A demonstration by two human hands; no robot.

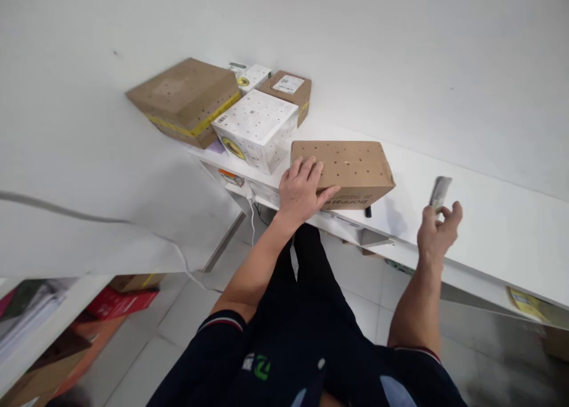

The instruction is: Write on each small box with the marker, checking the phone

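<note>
A brown cardboard box (351, 163) with small dark holes and printing on its front lies on the white shelf (489, 235) ahead of me. My left hand (302, 189) rests on its left end, fingers flat on top and thumb stretched along the front edge. Off to the right, my right hand (439, 229) is raised over the shelf, its fingers pinched on a small flat grey object (440, 191). Its exact kind is too blurred to tell. Beneath the box's front right edge, the end of a black object (368, 211) sticks out.
Left on the shelf stand a white dotted box (258, 117), a large tilted brown box (186, 93) with yellow tape, and a smaller labelled brown box (284, 87). A grey cable (89, 214) hangs at left. A lower shelf runs underneath. Red packaging (122, 300) lies at lower left.
</note>
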